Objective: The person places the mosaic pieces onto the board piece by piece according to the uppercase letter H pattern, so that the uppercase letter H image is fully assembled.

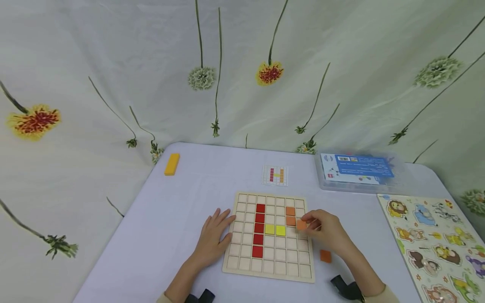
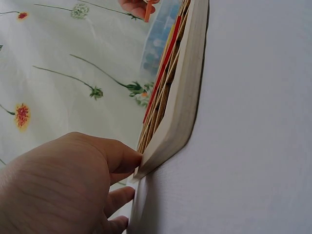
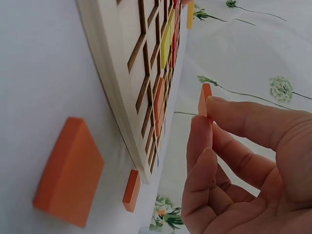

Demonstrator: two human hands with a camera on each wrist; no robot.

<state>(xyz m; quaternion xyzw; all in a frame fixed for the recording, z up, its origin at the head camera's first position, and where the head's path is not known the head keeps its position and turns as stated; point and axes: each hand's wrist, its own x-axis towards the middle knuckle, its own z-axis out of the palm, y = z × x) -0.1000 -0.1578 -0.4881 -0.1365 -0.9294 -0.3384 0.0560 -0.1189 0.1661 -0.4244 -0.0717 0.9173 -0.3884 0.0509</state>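
A wooden grid board (image 1: 274, 273) lies on the table with a column of red tiles (image 1: 259, 228), two yellow tiles (image 1: 280, 230) and two orange tiles (image 1: 290, 211) in its cells. Over the board's right side, my right hand (image 1: 327, 229) pinches another orange tile (image 3: 205, 100) between thumb and finger, held above the cells in the right wrist view. Fingers spread, my left hand (image 1: 214, 237) rests along the left edge, its thumb touching the board's side (image 2: 170, 131) in the left wrist view. Two loose orange tiles (image 3: 70, 173) lie right of the board; one is hidden from the head view.
Behind the board lies a small pattern card (image 1: 275, 175) with red, yellow and orange squares. A clear plastic box (image 1: 352, 187) stands at the back right, an animal puzzle board (image 1: 428, 240) in front of it. One yellow block (image 1: 172, 164) sits at the far left.
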